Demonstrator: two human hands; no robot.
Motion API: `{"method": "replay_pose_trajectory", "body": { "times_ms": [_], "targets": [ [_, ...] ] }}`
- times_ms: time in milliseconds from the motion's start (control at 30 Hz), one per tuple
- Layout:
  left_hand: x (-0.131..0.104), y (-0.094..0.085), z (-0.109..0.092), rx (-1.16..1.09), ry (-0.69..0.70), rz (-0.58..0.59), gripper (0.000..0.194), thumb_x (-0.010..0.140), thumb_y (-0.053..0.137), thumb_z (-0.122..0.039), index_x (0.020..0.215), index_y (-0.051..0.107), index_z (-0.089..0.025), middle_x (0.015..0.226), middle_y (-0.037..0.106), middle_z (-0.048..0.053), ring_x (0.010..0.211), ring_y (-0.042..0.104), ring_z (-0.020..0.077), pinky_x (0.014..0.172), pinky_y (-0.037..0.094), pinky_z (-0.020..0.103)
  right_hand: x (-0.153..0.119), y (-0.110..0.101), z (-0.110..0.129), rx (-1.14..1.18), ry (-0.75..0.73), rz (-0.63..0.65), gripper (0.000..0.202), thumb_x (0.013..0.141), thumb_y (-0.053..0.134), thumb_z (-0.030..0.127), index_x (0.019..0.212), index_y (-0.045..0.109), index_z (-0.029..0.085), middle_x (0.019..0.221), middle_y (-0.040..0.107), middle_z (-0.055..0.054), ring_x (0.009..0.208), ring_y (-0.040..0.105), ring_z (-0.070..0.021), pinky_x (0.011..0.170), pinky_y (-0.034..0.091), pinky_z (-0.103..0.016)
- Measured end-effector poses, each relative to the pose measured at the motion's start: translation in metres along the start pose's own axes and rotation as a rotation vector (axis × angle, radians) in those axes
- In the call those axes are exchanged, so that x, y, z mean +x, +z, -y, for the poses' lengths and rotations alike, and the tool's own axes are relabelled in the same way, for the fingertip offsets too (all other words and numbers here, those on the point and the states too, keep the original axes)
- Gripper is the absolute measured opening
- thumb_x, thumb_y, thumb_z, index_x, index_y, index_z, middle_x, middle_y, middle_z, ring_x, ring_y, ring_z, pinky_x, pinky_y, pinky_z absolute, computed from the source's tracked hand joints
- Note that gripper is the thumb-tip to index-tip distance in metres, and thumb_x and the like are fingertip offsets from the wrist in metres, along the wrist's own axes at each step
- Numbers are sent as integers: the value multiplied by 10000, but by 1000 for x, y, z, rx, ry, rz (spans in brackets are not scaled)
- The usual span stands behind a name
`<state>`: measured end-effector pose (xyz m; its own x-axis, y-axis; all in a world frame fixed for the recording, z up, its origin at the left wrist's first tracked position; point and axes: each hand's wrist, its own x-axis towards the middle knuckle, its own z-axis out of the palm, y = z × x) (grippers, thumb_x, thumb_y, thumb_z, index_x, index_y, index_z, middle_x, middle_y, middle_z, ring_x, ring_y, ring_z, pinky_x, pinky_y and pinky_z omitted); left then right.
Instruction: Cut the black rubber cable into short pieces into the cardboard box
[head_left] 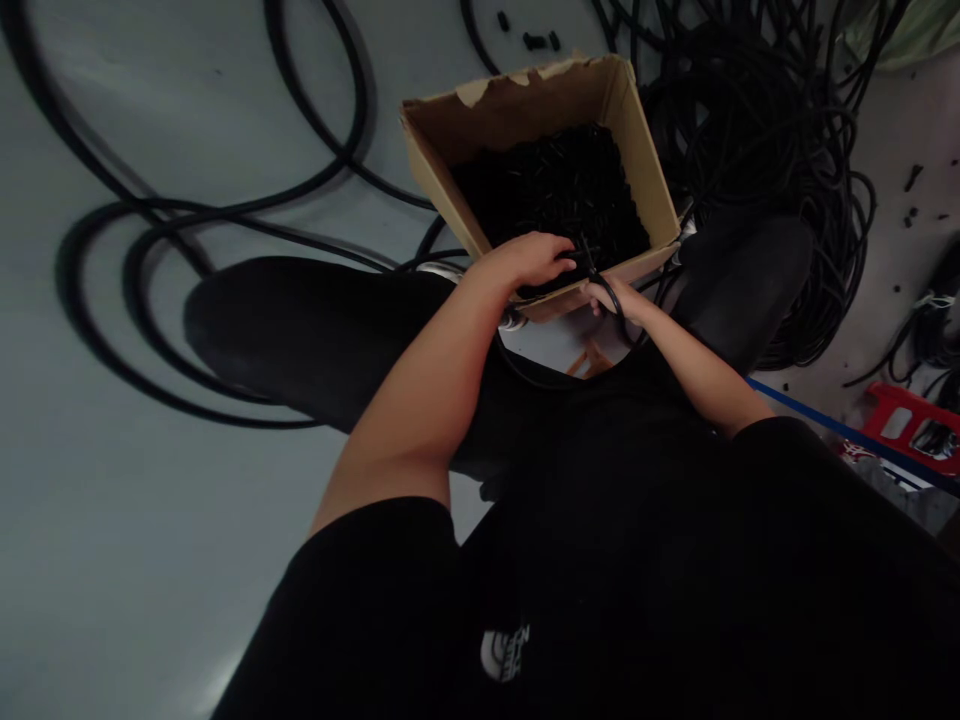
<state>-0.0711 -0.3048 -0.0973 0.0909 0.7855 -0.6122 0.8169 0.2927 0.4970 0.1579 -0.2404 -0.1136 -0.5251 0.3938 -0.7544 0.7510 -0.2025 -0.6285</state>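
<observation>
A cardboard box stands between the legs, partly filled with small black pieces. Over its near edge, my left hand is closed with the fingers bent round something dark that I cannot make out. Just to the right, my right hand is closed at the box's near wall. A black cable passes at the right hand and curves down toward the body. Thin dark tips, perhaps of a tool, show between the two hands; their shape is too dark to tell.
Loops of thick black cable lie on the grey floor at the left. A large tangled heap of black cable is at the right. A red plastic object sits at the far right. Small black pieces are scattered beyond the box.
</observation>
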Motion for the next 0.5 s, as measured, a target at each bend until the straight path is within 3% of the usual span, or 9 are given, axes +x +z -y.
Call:
{"method": "replay_pose_trajectory", "body": {
  "times_ms": [100,233,500],
  "targets": [
    [-2,-3,1,-12,-13,-25,609,1222,632,-482,1757,846,-284,1458,958,142,1414,873,369,1153,635,409,-3,-1,2,3,68,-31,535,1180,923,419,829,547,275,639,568,31,593,569,-165,567,476,-272],
    [-5,-6,1,-32,-45,-22,635,1210,662,-502,1783,831,-288,1536,941,142,1452,859,382,1187,623,420,-6,-4,5,41,74,-64,684,1139,1014,595,812,496,290,599,454,75,524,438,-123,467,408,-234],
    [1,1,9,-34,-81,2,653,1216,698,-551,1808,817,-302,1605,917,154,1500,839,405,1249,622,466,-6,-4,6,74,73,-64,703,1110,1072,593,815,512,286,559,444,77,472,412,-103,406,345,-218]
  ]
}}
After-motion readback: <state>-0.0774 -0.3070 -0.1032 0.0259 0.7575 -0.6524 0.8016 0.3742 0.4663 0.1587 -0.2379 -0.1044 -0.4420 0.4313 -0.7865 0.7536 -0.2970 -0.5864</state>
